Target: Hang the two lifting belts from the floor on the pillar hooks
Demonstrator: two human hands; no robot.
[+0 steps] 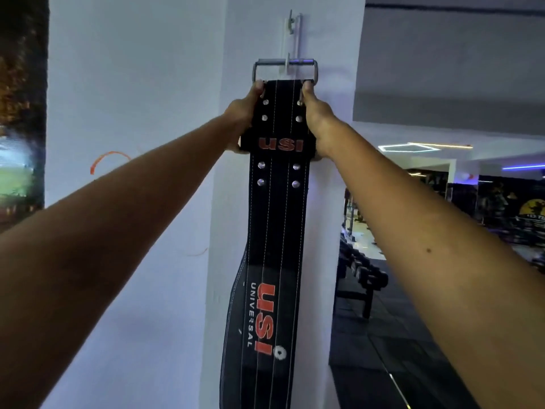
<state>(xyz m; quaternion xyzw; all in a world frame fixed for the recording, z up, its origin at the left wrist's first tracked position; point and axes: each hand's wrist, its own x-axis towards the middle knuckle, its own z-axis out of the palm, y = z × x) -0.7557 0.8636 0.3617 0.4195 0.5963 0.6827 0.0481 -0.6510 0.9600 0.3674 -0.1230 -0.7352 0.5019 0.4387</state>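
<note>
Now left hand (243, 113) and right hand (317, 119) clamp the belt (277, 202) between them (buckle (285, 69) over hook (290, 39)).

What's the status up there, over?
Both hands, left and right, grip belt top. Buckle at lower hook. Upper hook free. Nothing blocking.

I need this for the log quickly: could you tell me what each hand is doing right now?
Left hand: closed on the belt's left edge, near the buckle.
Right hand: closed on its right edge.
</note>
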